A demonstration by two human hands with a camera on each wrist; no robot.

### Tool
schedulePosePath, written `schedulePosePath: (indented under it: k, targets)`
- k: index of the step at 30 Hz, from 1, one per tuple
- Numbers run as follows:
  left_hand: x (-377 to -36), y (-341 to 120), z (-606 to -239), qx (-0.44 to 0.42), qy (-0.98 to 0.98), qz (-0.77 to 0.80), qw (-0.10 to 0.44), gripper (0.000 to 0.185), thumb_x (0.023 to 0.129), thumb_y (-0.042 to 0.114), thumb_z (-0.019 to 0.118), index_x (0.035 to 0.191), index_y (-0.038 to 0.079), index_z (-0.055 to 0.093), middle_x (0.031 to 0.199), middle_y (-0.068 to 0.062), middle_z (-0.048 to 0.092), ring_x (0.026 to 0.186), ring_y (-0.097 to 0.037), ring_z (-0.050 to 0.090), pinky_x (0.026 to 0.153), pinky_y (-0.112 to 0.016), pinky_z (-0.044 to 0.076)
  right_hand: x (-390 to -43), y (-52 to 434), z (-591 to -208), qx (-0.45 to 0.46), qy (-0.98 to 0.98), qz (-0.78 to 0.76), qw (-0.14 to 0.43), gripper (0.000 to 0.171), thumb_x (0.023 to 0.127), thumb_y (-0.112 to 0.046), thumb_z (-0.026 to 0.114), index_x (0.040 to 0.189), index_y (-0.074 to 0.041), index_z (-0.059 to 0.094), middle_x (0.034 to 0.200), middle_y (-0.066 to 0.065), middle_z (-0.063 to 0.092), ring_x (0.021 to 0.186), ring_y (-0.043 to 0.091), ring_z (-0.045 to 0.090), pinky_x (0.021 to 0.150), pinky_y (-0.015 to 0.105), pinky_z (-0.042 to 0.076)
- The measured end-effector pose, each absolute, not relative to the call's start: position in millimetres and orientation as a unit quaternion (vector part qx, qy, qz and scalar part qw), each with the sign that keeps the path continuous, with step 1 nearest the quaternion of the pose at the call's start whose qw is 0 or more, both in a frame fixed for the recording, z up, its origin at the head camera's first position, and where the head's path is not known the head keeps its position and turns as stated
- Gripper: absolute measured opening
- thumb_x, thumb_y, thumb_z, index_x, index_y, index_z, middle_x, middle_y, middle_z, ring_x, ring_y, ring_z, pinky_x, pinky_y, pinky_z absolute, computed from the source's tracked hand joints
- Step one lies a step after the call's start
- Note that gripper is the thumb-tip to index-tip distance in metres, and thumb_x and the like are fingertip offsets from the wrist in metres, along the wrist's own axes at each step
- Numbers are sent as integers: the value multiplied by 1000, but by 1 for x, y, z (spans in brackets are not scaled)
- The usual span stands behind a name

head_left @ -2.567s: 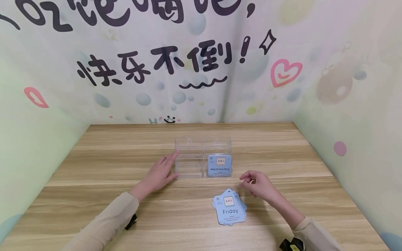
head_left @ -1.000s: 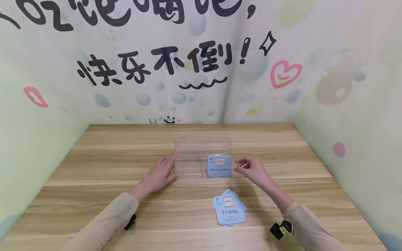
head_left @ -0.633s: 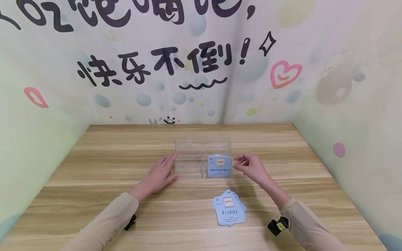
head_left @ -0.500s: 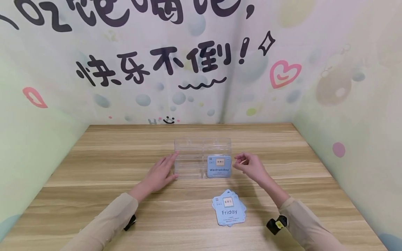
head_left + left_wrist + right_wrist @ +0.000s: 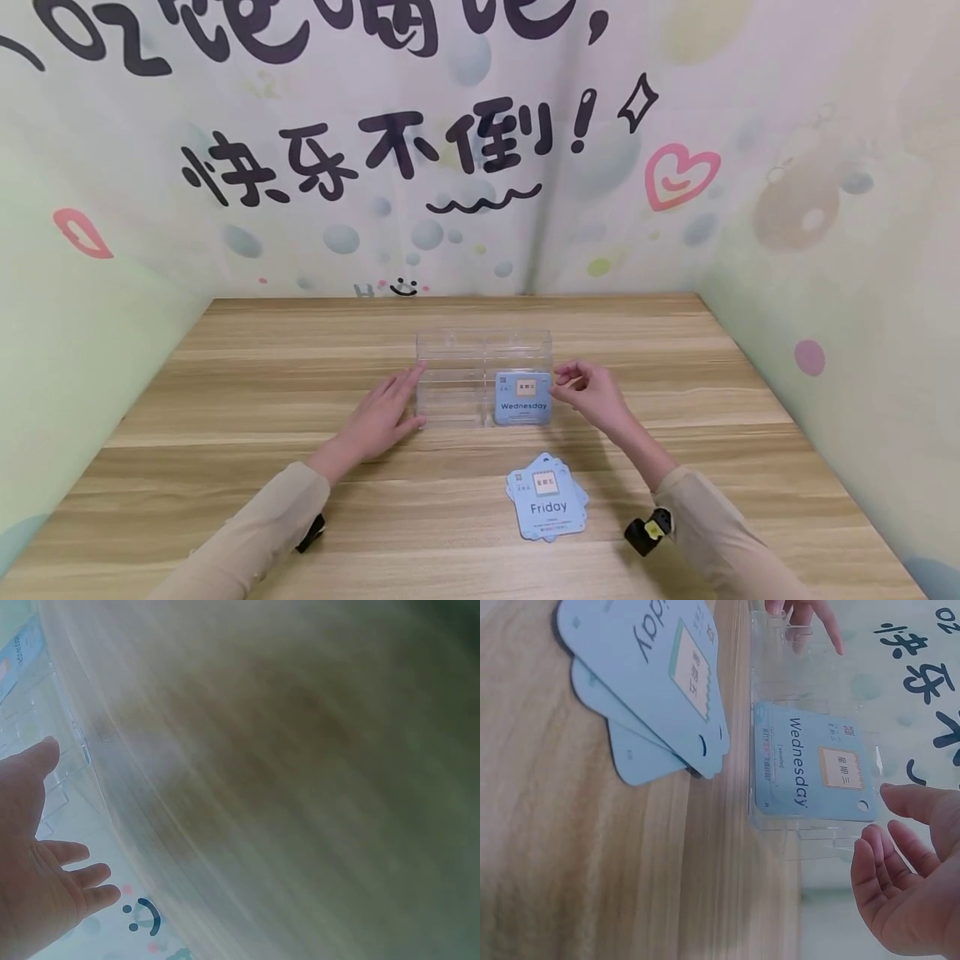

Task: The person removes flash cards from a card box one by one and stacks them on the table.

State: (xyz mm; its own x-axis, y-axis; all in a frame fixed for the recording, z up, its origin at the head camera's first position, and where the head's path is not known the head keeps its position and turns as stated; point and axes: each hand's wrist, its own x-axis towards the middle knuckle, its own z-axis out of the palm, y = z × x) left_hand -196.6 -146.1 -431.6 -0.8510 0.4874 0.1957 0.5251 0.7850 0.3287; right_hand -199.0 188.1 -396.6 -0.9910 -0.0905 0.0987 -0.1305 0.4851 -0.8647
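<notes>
- Fingers (image 5: 95,875) of L hand (image 5: 378,417): released, extended, slightly spread; index tip & thumb against L edge of clear holder (image 5: 453,407).
- R hand (image 5: 597,400), just R of holder: fingers loosely bent, thumb apart from them, gripping nothing; thumb tip at R edge of Wednesday card (image 5: 523,398), can't tell if touching.
- Forearms reach in from near side of holder, L one slanting to R, R one to L; black device (image 5: 647,535) under R sleeve (image 5: 723,533).
- Wednesday card: upright in holder's lower R compartment, print facing person, text running L-R along holder's long axis. Card approx. square, so can't call its own long axis.
- Friday card (image 5: 550,504): flat in front of holder's R half, atop other cards (image 5: 634,757) fanned at odd angles; text legible from person's side, top turned a bit L.
- Holder stands on table (image 5: 300,350), long axis side to side.
</notes>
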Motion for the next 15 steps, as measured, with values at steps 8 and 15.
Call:
schedulePosePath:
  k: [8, 15]
  targets:
    - [-198, -146, -433, -268, -944, -187, 49, 83, 87, 33, 60, 147, 16, 5, 140, -23, 34, 125, -41, 34, 102, -53, 28, -203, 185, -403, 66, -859, 507, 34, 30, 76, -4, 71, 103, 3, 61, 90, 14, 59, 69, 17, 54, 54, 22, 48]
    - [-198, -146, -435, -270, -942, -193, 52, 83, 87, 33, 60, 147, 16, 5, 140, -23, 34, 125, -40, 34, 103, -53, 27, -206, 181, -407, 72, -852, 516, 54, 25, 75, 1, 70, 98, 6, 62, 85, 15, 60, 66, 15, 52, 54, 19, 45]
